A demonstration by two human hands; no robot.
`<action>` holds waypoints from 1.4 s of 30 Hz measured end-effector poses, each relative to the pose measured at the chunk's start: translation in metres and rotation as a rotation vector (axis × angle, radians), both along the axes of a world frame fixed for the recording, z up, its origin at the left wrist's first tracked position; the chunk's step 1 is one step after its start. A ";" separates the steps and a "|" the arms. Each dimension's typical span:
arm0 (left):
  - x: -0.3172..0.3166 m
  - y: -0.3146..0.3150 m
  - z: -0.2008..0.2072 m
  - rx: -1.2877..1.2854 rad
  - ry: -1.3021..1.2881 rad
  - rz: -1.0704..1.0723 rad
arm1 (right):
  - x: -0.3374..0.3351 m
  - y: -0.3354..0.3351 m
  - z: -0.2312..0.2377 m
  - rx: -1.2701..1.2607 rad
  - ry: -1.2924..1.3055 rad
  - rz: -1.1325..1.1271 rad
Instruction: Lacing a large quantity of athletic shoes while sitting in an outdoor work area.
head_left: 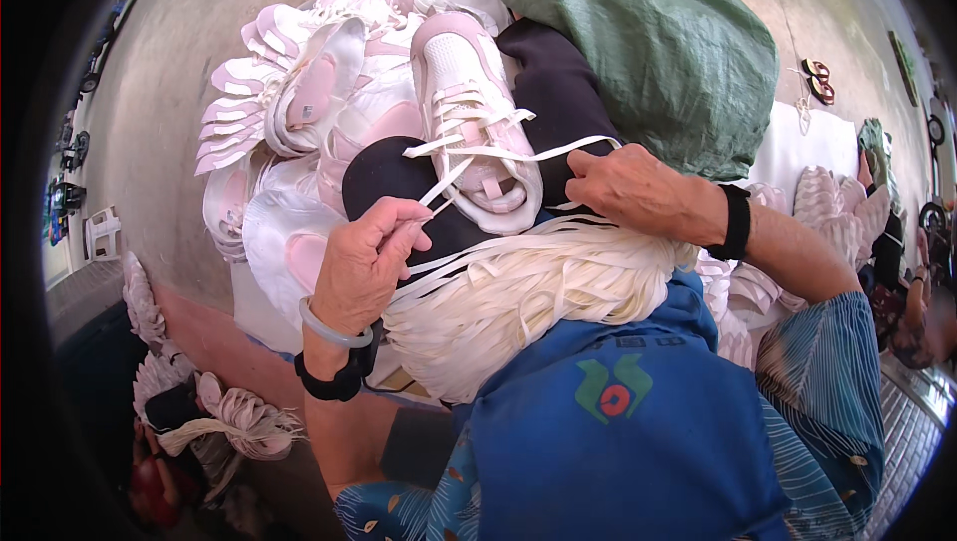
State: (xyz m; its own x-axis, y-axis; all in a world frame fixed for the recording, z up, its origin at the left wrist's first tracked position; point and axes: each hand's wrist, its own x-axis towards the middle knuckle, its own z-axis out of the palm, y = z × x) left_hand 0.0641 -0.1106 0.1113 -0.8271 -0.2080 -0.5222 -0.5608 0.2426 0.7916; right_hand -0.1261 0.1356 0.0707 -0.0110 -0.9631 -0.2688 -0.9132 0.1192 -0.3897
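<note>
A white and pink shoe upper (pixel 469 112) rests across my dark-clad lap, toe pointing away from me. White laces (pixel 469 151) cross over its front, threaded through some of the eyelets. My left hand (pixel 369 257) pinches one lace end between thumb and fingers, just left of the collar opening. On the other side my right hand (pixel 633 192) is closed on the other lace, which stretches taut from the shoe. A thick bundle of loose cream laces (pixel 538 287) lies over my lap beneath both hands, against the blue apron (pixel 618 431).
Stacked white and pink shoe uppers (pixel 309 92) pile up at the far left. A green woven sack (pixel 648 52) bulges at the far right. More uppers (pixel 832 212) lie further right, near sandals (pixel 817 82) on the floor. Other people sit at both lower sides with similar piles.
</note>
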 end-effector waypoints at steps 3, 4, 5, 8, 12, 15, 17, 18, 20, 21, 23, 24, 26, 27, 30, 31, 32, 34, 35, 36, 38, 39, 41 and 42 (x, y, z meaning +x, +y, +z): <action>0.000 0.000 -0.013 -0.585 0.302 -0.342 | 0.000 -0.003 -0.001 -0.108 -0.114 -0.111; -0.001 0.001 -0.017 -0.703 0.349 -0.328 | -0.002 -0.004 -0.006 -0.105 -0.116 -0.108; -0.002 0.000 -0.020 -0.701 0.346 -0.325 | -0.004 -0.005 -0.013 -0.186 -0.187 -0.153; -0.010 -0.001 -0.023 -0.968 0.236 -0.305 | -0.006 -0.008 -0.025 -0.236 -0.249 -0.202; -0.017 -0.006 -0.025 -1.020 0.396 -0.202 | -0.010 -0.014 -0.026 -0.187 -0.173 -0.102; -0.014 -0.002 -0.029 -0.883 0.383 -0.191 | -0.010 -0.026 -0.015 -0.211 -0.111 -0.172; -0.016 0.002 -0.035 -0.942 0.360 -0.206 | -0.011 -0.032 -0.017 -0.236 -0.095 -0.207; -0.017 0.005 -0.038 -1.002 0.337 -0.221 | -0.011 -0.034 -0.018 -0.312 -0.145 -0.251; -0.019 0.006 -0.044 -1.020 0.354 -0.212 | -0.013 -0.039 -0.022 -0.391 -0.196 -0.292; -0.021 0.007 -0.047 -1.037 0.373 -0.203 | -0.013 -0.041 -0.025 -0.425 -0.177 -0.312; -0.024 0.011 -0.049 -1.010 0.397 -0.160 | -0.014 -0.045 -0.025 -0.459 -0.155 -0.331; -0.025 0.012 -0.051 -0.982 0.420 -0.118 | -0.014 -0.046 -0.023 -0.434 -0.173 -0.387; -0.026 0.013 -0.054 -0.987 0.422 -0.128 | -0.016 -0.044 -0.018 -0.406 -0.182 -0.447; -0.026 0.013 -0.055 -0.994 0.419 -0.138 | -0.016 -0.042 -0.016 -0.405 -0.225 -0.491; -0.023 0.011 -0.061 -0.931 0.414 -0.072 | -0.017 -0.038 -0.012 -0.391 -0.306 -0.541; -0.022 0.011 -0.061 -0.928 0.418 -0.072 | -0.017 -0.036 -0.011 -0.375 -0.346 -0.549; -0.022 0.011 -0.061 -0.901 0.418 -0.047 | -0.016 -0.035 -0.011 -0.374 -0.343 -0.550; -0.022 0.011 -0.061 -0.873 0.420 -0.023 | -0.015 -0.034 -0.011 -0.356 -0.354 -0.495; -0.022 0.011 -0.061 -0.882 0.404 -0.027 | -0.015 -0.034 -0.013 -0.357 -0.352 -0.496; -0.022 0.010 -0.061 -0.892 0.387 -0.030 | -0.014 -0.032 -0.017 -0.375 -0.320 -0.460; -0.023 0.011 -0.061 -0.887 0.395 -0.044 | -0.013 -0.032 -0.020 -0.395 -0.288 -0.425; -0.023 0.010 -0.060 -0.883 0.402 -0.056 | -0.013 -0.033 -0.021 -0.397 -0.287 -0.436; -0.022 0.008 -0.062 -0.854 0.413 -0.053 | -0.011 -0.036 -0.020 -0.402 -0.291 -0.446; -0.021 0.008 -0.063 -0.822 0.427 -0.050 | -0.011 -0.036 -0.017 -0.378 -0.316 -0.476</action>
State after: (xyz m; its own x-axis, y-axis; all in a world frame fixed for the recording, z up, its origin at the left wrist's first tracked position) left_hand 0.0432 -0.1030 0.0483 -0.9331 -0.3373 0.1244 -0.2356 0.8352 0.4970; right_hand -0.1366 0.0992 0.0538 -0.4329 -0.9011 0.0248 -0.6304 0.2829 -0.7229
